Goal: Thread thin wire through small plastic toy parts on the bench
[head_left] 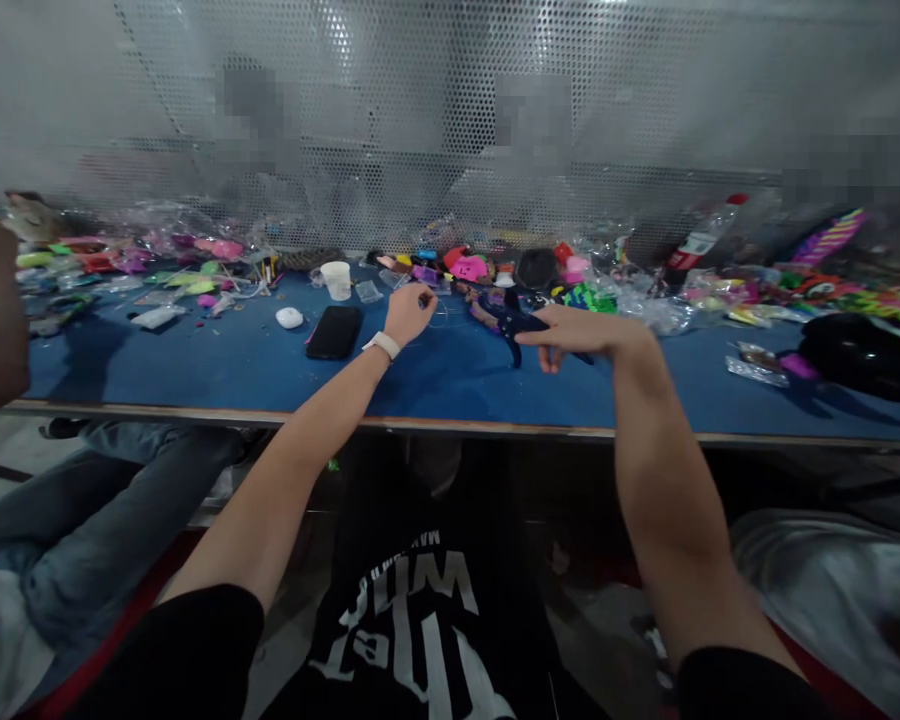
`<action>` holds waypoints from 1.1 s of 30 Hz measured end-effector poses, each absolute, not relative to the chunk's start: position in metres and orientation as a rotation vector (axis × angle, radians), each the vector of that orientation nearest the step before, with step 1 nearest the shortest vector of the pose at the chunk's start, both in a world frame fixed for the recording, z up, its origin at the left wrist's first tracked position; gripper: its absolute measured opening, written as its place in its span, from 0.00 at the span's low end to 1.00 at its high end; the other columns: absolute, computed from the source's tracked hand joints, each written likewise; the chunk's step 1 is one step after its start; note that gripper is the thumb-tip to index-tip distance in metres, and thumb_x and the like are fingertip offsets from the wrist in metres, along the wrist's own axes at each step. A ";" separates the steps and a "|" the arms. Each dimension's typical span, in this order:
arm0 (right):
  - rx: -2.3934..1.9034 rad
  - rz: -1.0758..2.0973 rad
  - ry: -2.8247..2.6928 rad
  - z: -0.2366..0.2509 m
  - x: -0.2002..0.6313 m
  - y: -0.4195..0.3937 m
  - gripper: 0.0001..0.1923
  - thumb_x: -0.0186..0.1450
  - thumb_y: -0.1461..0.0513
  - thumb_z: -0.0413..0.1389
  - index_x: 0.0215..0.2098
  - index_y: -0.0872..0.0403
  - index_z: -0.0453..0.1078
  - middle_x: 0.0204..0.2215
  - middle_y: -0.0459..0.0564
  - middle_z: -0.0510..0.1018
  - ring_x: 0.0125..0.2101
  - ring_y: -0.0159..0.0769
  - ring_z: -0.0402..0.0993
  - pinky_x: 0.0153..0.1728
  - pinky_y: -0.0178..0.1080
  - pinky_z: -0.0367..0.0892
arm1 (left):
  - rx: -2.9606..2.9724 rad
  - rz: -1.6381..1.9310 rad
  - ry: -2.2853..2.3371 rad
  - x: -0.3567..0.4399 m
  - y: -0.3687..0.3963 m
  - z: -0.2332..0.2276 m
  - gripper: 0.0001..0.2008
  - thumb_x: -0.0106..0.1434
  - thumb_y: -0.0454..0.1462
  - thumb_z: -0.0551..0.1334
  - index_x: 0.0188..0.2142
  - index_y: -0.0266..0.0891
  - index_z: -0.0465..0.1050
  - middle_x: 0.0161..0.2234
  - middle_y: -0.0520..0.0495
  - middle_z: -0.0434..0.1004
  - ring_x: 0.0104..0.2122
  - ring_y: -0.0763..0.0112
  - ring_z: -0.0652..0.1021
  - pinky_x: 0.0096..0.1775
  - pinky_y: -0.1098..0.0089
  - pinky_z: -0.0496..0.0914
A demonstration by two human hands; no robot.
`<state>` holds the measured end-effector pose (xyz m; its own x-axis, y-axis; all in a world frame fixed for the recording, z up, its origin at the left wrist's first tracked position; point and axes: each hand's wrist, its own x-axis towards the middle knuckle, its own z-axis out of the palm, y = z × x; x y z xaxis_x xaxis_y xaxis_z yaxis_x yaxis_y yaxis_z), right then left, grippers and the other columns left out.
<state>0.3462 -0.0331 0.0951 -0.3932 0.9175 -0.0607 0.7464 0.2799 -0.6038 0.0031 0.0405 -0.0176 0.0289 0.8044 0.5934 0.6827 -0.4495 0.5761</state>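
head view: our left hand [409, 312] hovers over the blue counter [435, 375], its grip pinched together on a thin clear loop [436, 316] beside a black phone [334, 332]. our right hand [579, 335] has its grip clamped on dark blue pliers [513, 322], near the colourful toy clutter [495, 268].

Your black shirt [412, 640] carries large white letters, seen upside down from your head; they cannot be read with certainty. The bottle [701, 240] label is too small to read.
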 end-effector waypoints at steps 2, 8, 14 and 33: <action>-1.516 0.935 -2.344 0.086 0.326 -0.022 0.21 0.73 0.42 0.73 0.47 0.49 0.85 0.35 0.58 0.89 0.38 0.54 0.89 0.41 0.53 0.87 | 2.136 1.412 1.568 0.002 0.039 -0.016 0.09 0.73 0.32 0.68 0.34 0.43 0.78 0.40 0.42 0.89 0.42 0.57 0.84 0.55 0.57 0.77; -1.487 0.718 -2.268 0.032 0.289 0.003 0.30 0.83 0.39 0.55 0.46 0.53 0.86 0.43 0.64 0.92 0.43 0.55 0.89 0.54 0.55 0.84 | 2.058 1.441 1.504 0.001 0.040 -0.016 0.13 0.74 0.31 0.68 0.32 0.45 0.75 0.36 0.44 0.86 0.39 0.58 0.82 0.53 0.56 0.77; -1.545 0.092 -2.182 0.007 0.267 0.007 0.33 0.86 0.44 0.51 0.73 0.60 0.73 0.63 0.76 0.86 0.63 0.71 0.85 0.65 0.65 0.78 | 1.995 1.437 1.379 0.005 0.044 -0.018 0.10 0.76 0.30 0.67 0.36 0.44 0.76 0.35 0.48 0.85 0.34 0.63 0.84 0.48 0.60 0.79; -1.669 0.068 -2.235 0.004 0.254 -0.018 0.31 0.86 0.48 0.49 0.75 0.60 0.69 0.71 0.77 0.77 0.67 0.71 0.80 0.66 0.64 0.76 | 2.089 1.362 1.300 0.009 0.031 -0.007 0.07 0.64 0.32 0.73 0.32 0.43 0.78 0.32 0.46 0.82 0.36 0.60 0.79 0.48 0.57 0.78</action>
<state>0.2537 -0.0177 0.0036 -0.2448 0.9374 0.2476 0.9207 0.3048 -0.2436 0.0090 0.0309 -0.0074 0.1276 0.8249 0.5507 0.5113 -0.5304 0.6762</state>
